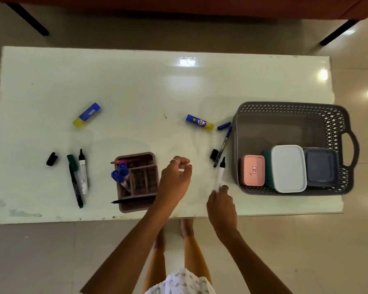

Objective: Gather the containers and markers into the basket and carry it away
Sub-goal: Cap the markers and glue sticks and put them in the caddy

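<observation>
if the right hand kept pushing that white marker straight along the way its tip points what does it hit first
Likely the black cap and thin blue pen just beyond the white marker held by the right hand; height above the table is unclear.

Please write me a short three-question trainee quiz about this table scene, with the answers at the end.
1. How many lidded plastic containers sit in the grey perforated plastic basket?
2. True or false: the right hand holds an uncapped white marker with a black tip.
3. Which side of the basket is the brown compartmented plastic organiser on: A) camera-left, B) camera-right?

Key:
1. Three: the small pink container, the white-lidded teal container and the dark grey container.
2. True.
3. A.
</observation>
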